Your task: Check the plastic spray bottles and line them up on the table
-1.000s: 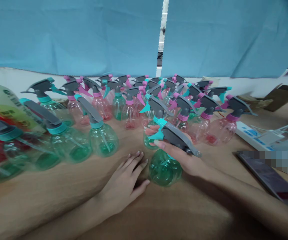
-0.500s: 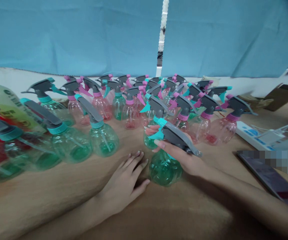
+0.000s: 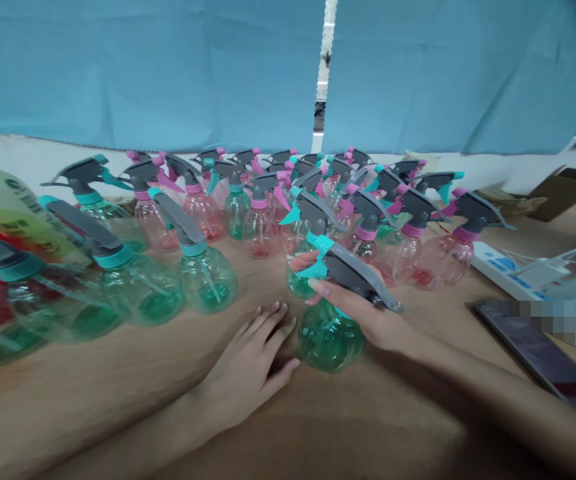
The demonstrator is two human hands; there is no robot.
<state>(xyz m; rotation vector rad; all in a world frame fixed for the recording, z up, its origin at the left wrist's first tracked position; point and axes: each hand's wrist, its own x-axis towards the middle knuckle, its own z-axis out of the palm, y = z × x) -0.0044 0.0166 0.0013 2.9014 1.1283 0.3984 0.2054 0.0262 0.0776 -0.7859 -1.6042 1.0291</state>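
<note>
A green spray bottle (image 3: 331,337) with a grey and teal trigger head stands upright on the wooden table. My right hand (image 3: 368,310) is wrapped round its neck, just below the head, with the thumb near the teal trigger. Flat on the table to the left of this bottle lies my left hand (image 3: 251,367), fingers spread and holding nothing; its fingertips are close to the bottle's base. Left of that hand stands another green spray bottle (image 3: 208,280) with a teal collar. Behind the held bottle, a further green bottle (image 3: 301,277) is partly hidden by my fingers.
Pink and green spray bottles crowd the back, among them a pink one (image 3: 443,260). More green bottles (image 3: 143,293) line the left, before a large labelled bottle (image 3: 23,207). At right are a white power strip (image 3: 508,270), a dark flat device (image 3: 538,353) and a brown box (image 3: 565,193).
</note>
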